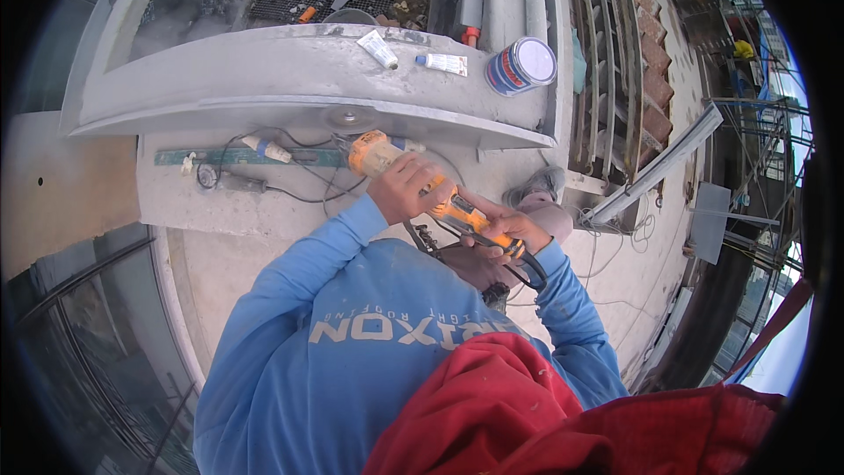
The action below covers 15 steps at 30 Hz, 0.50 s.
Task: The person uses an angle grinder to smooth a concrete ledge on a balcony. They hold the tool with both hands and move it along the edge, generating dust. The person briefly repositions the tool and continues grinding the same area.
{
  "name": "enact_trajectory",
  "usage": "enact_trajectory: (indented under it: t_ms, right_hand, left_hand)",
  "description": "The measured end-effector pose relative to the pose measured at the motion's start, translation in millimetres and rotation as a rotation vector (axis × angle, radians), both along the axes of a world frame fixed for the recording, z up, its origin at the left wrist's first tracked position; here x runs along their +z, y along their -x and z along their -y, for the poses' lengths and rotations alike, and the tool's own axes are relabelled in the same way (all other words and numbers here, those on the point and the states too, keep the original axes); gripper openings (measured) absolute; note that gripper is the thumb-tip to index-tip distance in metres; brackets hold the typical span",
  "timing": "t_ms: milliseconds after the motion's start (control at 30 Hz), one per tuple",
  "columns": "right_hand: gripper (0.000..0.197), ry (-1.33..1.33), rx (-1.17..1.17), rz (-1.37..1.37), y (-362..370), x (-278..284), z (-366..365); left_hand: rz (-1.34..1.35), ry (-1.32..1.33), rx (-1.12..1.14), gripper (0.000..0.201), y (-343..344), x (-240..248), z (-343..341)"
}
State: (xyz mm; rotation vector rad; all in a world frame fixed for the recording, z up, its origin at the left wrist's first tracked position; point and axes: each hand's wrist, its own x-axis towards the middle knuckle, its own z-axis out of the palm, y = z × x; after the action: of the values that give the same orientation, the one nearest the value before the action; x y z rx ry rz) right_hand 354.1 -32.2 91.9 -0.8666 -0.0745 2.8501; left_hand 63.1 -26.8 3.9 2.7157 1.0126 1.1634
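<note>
Both my hands grip a dusty orange angle grinder (pixel 380 155), held slantwise in front of my body. My left hand (pixel 407 187) is wrapped round its front part, just behind the head. Farther back, my right hand (pixel 514 230) closes on the rear handle, where a black cord comes out. The grinding disc (pixel 349 118) is at the grinder's far left end, at the front edge of a grey ledge (pixel 264 79). It looks blurred, and I cannot tell whether it touches the edge.
Two small tubes, a white one (pixel 378 48) and a blue-capped one (pixel 442 63), lie on the ledge beside a blue-and-white paint can (pixel 523 66). Below are a green level-like bar (pixel 303 157), cable connectors (pixel 265 149) and loose cords. A metal channel (pixel 655 163) leans at right, near scaffolding.
</note>
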Motion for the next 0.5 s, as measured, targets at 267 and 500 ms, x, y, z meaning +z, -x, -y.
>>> enact_trajectory:
  t_ms: [267, 500]
  right_hand:
    - [0.096, -0.02, -0.011, -0.059, 24, -20, -14]
    - [0.097, -0.018, 0.007, -0.029, 8, -6, -4]
  left_hand:
    - [0.001, -0.016, 0.01, 0.042, 21, -13, -13]
    - [0.023, -0.044, -0.002, 0.043, 7, -5, -9]
